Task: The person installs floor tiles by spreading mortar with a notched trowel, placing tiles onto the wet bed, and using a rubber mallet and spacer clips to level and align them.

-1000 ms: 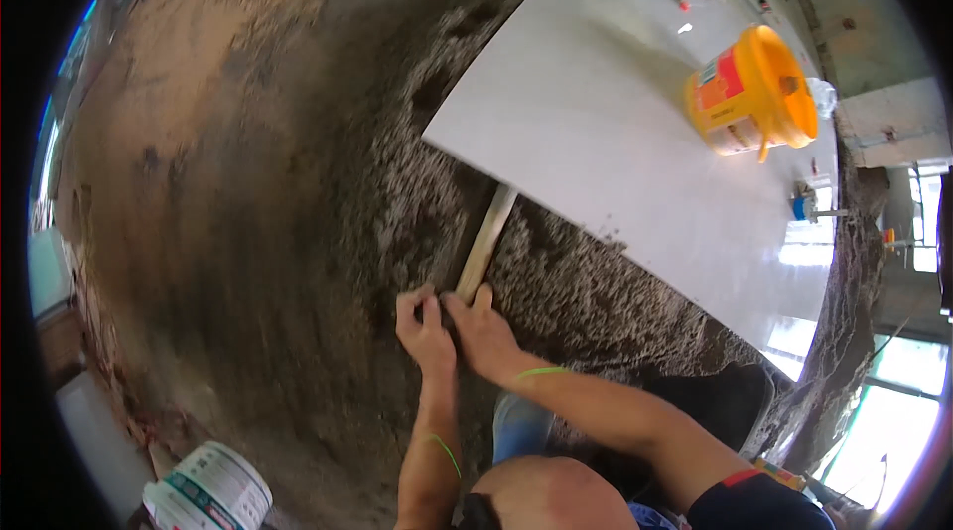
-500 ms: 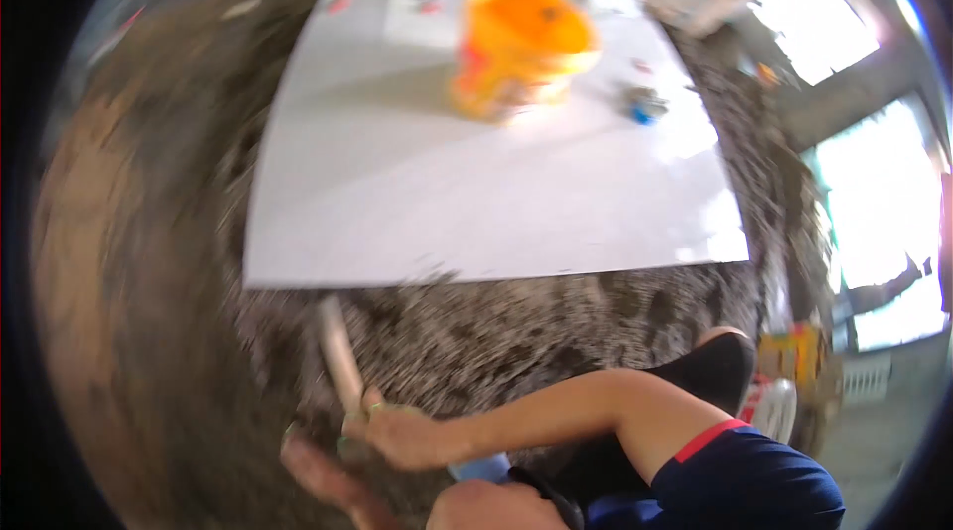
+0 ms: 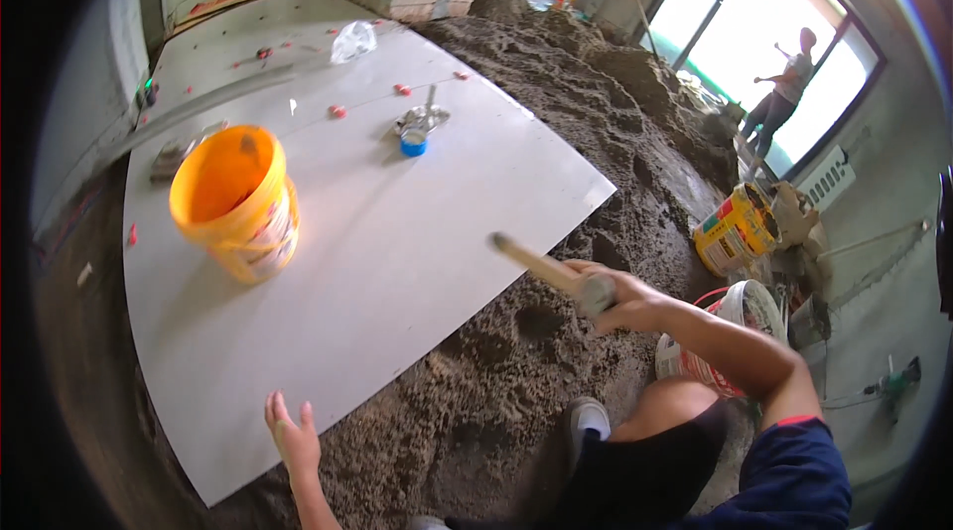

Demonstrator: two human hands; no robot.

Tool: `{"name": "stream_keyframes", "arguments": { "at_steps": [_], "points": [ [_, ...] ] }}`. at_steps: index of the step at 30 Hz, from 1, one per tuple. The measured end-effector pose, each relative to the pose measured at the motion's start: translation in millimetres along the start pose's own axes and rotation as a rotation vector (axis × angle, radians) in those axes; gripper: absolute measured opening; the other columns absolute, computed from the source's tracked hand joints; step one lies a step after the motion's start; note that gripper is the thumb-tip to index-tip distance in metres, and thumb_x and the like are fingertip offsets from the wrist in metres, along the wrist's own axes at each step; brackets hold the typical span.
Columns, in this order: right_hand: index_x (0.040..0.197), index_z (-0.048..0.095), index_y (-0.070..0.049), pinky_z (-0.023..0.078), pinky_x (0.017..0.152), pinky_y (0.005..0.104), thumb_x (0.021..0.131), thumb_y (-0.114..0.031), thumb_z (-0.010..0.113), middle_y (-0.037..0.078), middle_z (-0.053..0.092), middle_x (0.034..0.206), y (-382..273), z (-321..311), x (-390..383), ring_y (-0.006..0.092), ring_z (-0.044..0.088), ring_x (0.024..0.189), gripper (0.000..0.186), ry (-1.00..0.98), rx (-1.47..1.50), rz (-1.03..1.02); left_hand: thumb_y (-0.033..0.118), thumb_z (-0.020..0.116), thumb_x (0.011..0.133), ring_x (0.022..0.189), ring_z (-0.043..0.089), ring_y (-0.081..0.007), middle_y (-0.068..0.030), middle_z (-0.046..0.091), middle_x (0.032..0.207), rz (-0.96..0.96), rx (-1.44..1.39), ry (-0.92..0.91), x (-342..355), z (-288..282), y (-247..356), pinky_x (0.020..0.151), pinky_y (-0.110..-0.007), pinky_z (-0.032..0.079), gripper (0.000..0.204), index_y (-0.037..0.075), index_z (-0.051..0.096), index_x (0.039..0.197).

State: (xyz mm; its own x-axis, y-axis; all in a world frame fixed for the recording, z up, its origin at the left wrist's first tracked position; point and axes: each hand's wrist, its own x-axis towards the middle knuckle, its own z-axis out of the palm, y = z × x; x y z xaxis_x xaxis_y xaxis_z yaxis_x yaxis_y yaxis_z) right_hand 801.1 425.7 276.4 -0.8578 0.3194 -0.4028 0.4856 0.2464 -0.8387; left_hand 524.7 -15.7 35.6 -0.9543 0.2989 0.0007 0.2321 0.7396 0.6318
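My right hand [image 3: 627, 300] is closed round a mallet [image 3: 541, 264], gripping it near its grey rounded head. Its pale wooden handle points away to the left, over the near right edge of the large pale tile [image 3: 397, 262]. My left hand [image 3: 295, 439], fingers apart and holding nothing, is over the tile's near edge; whether it touches cannot be told. An orange bucket [image 3: 238, 207] stands upright on the tile's left part. Further back are a small blue-capped item [image 3: 414, 142] and a crumpled silvery piece [image 3: 425, 119].
Rough damp mortar [image 3: 516, 351] borders the tile. Several red tile clips [image 3: 338, 112] and a clear plastic bag [image 3: 353, 42] lie further back. At the right stand a yellow bucket [image 3: 737, 230] and a white bucket [image 3: 747, 312]. Another person [image 3: 784, 93] stands by the far window.
The view has swung, and the tile and orange bucket now appear further left. My right hand has carried the mallet up and right. My left hand has come up to the tile's edge.
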Motion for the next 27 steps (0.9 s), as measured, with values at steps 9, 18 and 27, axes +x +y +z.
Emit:
{"name": "stream_keyframes", "arguments": {
  "at_steps": [9,18,27],
  "points": [
    [0.093,0.055,-0.013,0.051,0.046,0.0285,0.086,-0.028,0.07,0.005,0.059,0.075,266,-126,-25,0.0156,0.057,0.053,0.022,1.331,1.396,0.052,0.045,0.067,0.09,0.152,0.009,-0.037,-0.0243,0.009,0.163,-0.205,0.554,-0.422,12,47,94,0.123,-0.043,0.014,0.098,-0.015,0.018,0.15],
    [0.097,0.052,-0.01,0.049,0.045,0.0314,0.086,-0.029,0.067,0.004,0.056,0.075,341,-100,35,0.0154,0.057,0.053,0.027,1.115,1.633,0.195,0.049,0.048,0.101,0.14,0.035,-0.0433,-0.0298,0.032,0.153,0.228,0.903,-0.23,-4,25,26,0.112,-0.051,0.035,0.071,-0.004,0.038,0.147],
    [0.099,0.057,-0.008,0.044,0.045,0.0282,0.083,-0.031,0.064,0.007,0.059,0.077,382,-117,73,0.0161,0.053,0.052,0.029,0.958,1.593,0.145,0.026,0.067,0.091,0.145,0.025,-0.0439,-0.0268,0.01,0.162,-0.107,0.718,-0.368,-1,37,66,0.118,-0.044,0.028,0.088,-0.013,0.016,0.151]
  ]
}}
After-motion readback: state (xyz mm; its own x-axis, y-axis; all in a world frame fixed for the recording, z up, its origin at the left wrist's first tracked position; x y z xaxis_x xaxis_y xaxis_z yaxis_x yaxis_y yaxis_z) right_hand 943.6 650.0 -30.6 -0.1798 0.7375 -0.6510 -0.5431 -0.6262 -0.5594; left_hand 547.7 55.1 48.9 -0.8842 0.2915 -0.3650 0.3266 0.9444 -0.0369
